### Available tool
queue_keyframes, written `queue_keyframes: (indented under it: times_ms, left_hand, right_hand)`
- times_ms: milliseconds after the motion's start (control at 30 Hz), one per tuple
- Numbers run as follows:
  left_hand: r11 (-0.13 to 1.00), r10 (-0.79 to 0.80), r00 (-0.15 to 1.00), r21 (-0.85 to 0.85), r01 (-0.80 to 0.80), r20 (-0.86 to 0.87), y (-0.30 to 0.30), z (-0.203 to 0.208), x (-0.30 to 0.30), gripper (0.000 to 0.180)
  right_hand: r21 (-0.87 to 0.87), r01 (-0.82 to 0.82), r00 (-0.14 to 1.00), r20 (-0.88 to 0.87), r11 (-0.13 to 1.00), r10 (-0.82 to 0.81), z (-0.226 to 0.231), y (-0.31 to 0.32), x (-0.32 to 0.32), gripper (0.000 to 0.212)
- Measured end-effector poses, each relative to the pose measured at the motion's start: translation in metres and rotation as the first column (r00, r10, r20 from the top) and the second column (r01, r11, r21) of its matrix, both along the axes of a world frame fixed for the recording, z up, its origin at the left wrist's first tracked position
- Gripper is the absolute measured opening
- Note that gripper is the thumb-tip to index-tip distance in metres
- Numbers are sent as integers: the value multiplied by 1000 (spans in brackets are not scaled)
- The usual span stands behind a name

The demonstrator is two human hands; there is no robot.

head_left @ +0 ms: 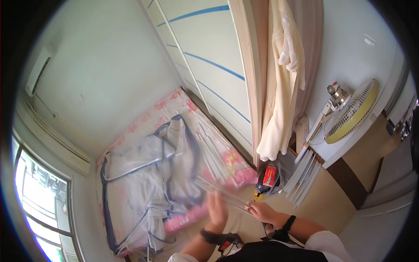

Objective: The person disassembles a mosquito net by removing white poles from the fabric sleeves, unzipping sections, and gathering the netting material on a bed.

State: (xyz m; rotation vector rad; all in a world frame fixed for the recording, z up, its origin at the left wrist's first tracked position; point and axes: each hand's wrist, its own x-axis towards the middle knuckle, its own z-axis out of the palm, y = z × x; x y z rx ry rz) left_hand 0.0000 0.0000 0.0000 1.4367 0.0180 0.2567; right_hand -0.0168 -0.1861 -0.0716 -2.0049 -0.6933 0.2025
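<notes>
Several thin pale poles (pixel 231 198) slant across the space between my hands, blurred by motion. My right hand (pixel 262 211) is closed round their near end. Beside their middle is my left hand (pixel 217 208), raised, its fingers smeared, so its grip is unclear. Past it, a sheer white net (pixel 148 150) with dark blue edging lies crumpled over the bed (pixel 245 175), whose cover has pink flowers. More pale poles (pixel 211 153) lie on the bed's right side.
A bundle of pale poles (pixel 303 179) lies on the floor at right, near a bag with a red package (pixel 269 176). Behind stand a yellow-rimmed fan (pixel 354 111) and a hanging cream curtain (pixel 283 87). A wardrobe (pixel 209 52) borders the bed; a window (pixel 41 187) is at left.
</notes>
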Motion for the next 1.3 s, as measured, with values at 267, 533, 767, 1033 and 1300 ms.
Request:
queue_keyframes:
  times_ms: [267,533,767,1033,1300]
  left_hand:
    - [992,-119,990,-36,122,80,-25,49,-11,34]
    - [785,153,940,539,-304,306,90,77,-34,17]
    - [494,67,878,749,-442,474,153,110,-73,10]
    - [522,25,846,715,-465,533,165,111,-95,9]
    - [446,-27,837,756,-479,547,174,125,-106,7]
  right_hand:
    - [-139,227,974,57,964,-221,19,-30,-14,13]
    - [-71,405,809,492,912,-321,107,-67,-33,20]
    - [-94,357,597,788,929,-150,164,-76,-43,19]
    - [-194,343,600,798,919,-56,177,-63,-53,20]
    - [-200,350,521,854,915,-13,186,-74,-48,23]
